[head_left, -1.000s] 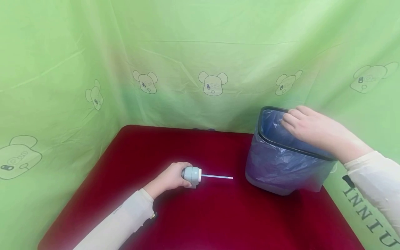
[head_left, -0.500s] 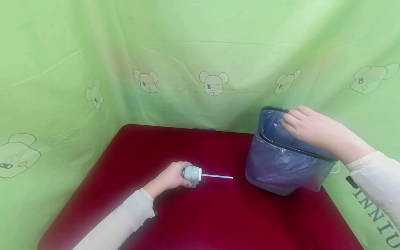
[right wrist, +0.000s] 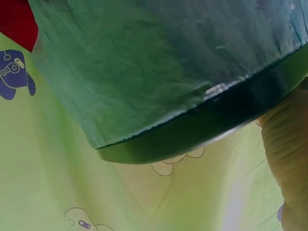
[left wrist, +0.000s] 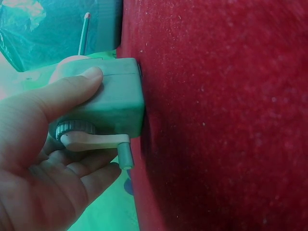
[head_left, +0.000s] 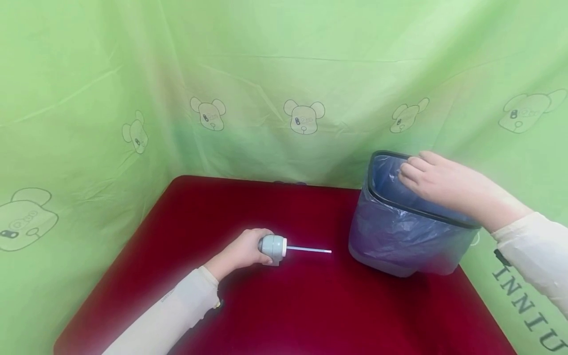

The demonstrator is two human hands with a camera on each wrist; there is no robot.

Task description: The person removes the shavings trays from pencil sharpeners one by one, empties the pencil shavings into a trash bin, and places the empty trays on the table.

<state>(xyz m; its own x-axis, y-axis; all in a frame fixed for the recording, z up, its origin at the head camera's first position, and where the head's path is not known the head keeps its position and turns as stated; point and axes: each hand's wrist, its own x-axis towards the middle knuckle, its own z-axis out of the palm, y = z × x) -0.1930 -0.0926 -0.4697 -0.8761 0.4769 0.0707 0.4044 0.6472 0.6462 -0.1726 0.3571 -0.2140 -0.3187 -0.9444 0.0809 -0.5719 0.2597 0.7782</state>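
Note:
My left hand (head_left: 242, 249) grips a pale green crank pencil sharpener (head_left: 273, 248), thumb across its body. A pencil (head_left: 309, 250) sticks out of the sharpener's front, its pale end pointing right. Below the thumb in the left wrist view, the light crank handle (left wrist: 98, 141) hangs over the palm. On the right stands a trash bin (head_left: 379, 264) with a translucent bluish liner (head_left: 395, 231) and dark rim (head_left: 401, 207). My right hand (head_left: 432, 177) holds the bin's far rim, fingers curled; the fingertips are hidden in the head view.
A dark red cloth-covered table (head_left: 213, 207) lies beneath the sharpener and bin. Green curtains (head_left: 253, 79) printed with bear faces hang close around its back and sides. The liner's loose edge drapes down the bin's outside.

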